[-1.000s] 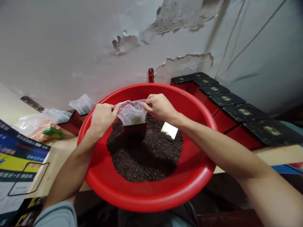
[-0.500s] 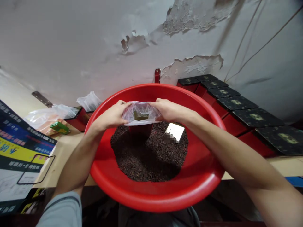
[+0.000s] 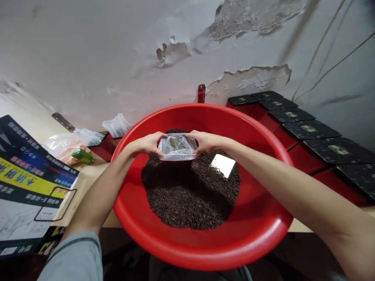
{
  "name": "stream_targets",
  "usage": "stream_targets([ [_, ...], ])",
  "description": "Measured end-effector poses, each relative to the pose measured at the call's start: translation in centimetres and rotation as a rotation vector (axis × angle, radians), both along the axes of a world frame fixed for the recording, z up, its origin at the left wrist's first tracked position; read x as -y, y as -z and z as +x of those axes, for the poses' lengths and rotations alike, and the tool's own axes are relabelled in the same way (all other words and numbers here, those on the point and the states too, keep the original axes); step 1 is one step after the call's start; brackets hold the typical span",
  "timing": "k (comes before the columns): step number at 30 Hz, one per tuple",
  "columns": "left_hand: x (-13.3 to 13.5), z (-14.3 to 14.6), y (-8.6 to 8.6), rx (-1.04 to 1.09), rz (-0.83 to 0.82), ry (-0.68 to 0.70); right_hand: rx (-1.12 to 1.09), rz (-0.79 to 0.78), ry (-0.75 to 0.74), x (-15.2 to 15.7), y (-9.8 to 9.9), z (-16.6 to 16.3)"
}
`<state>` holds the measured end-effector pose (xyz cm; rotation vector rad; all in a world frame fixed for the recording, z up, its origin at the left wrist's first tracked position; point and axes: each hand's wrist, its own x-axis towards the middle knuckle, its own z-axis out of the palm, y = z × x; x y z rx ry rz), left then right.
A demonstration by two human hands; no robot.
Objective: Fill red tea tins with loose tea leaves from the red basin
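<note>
Both hands are at a clear plastic bag (image 3: 178, 147) that lines a box-shaped red tin over the big red basin (image 3: 202, 249). My left hand (image 3: 152, 143) grips the bag's folded edge on the left side, fingers closed. On the opposite side, my right hand (image 3: 203, 141) pinches the edge in the same way. The tin's sides are mostly hidden under the bag and in shadow. Dark, loose tea-like leaves (image 3: 190, 207) fill the bottom of the basin. A shiny flat metal piece (image 3: 225, 164) lies on the leaves to the right.
Several red tins with black lids (image 3: 310, 128) stand in a row at the right. At the left are another bag-lined tin (image 3: 102, 146), a green packet (image 3: 83, 156) and a printed box (image 3: 29, 187). A peeling wall (image 3: 117, 58) rises behind the basin.
The bag's mouth was loose and raised above the tin; now it is lower and stretched flatter around the rim. My hands have moved slightly down with it. The view has shifted a little.
</note>
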<state>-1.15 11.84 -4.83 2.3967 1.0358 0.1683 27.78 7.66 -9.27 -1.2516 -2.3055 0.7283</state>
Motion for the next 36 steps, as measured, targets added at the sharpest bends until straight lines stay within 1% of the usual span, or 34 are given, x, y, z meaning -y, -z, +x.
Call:
stream_targets([
  [5,-0.4,-0.4,1.4,0.1,-0.143,-0.034,-0.109,-0.121,-0.053,-1.0,1.5,0.6],
  [8,-0.1,-0.5,1.9,0.183,-0.235,-0.059,-0.116,-0.153,-0.068,-1.3,2.2,0.7],
  [10,0.0,-0.4,2.2,0.237,-0.309,-0.066,-0.163,-0.161,-0.07,-1.3,2.6,0.6],
  [12,0.1,-0.3,2.6,0.295,-0.393,-0.059,-0.268,-0.197,-0.073,-1.2,3.0,0.5],
  [14,0.0,-0.2,2.9,0.345,-0.462,-0.039,-0.399,-0.269,-0.083,-0.9,3.3,0.4],
  [16,0.0,-0.2,3.0,0.366,-0.494,-0.023,-0.514,-0.352,-0.083,-0.5,3.4,0.2],
  [20,0.1,-0.5,3.0,0.285,-0.431,-0.047,-0.632,-0.484,-0.038,0.1,3.0,0.2],
  [23,0.3,-0.9,3.1,0.247,-0.358,-0.061,-0.617,-0.565,-0.058,0.3,2.6,0.4],
  [25,0.4,-1.0,3.3,0.273,-0.34,-0.046,-0.579,-0.578,-0.087,0.5,2.4,0.6],
  [28,0.8,-1.0,3.4,0.27,-0.322,0.002,-0.527,-0.527,-0.117,0.7,2.4,0.7],
  [30,1.3,-0.7,3.5,0.212,-0.243,0.059,-0.474,-0.469,-0.144,0.9,2.6,0.7],
  [32,1.9,-0.5,3.7,0.155,-0.145,0.096,-0.404,-0.375,-0.149,1.1,2.8,0.6],
  [34,2.3,-0.2,4.2,0.126,-0.093,0.072,-0.36,-0.264,-0.107,1.3,3.1,0.3],
  [36,2.2,0.0,4.9,0.136,-0.096,0.037,-0.389,-0.216,-0.053,1.4,3.6,-0.2],
])
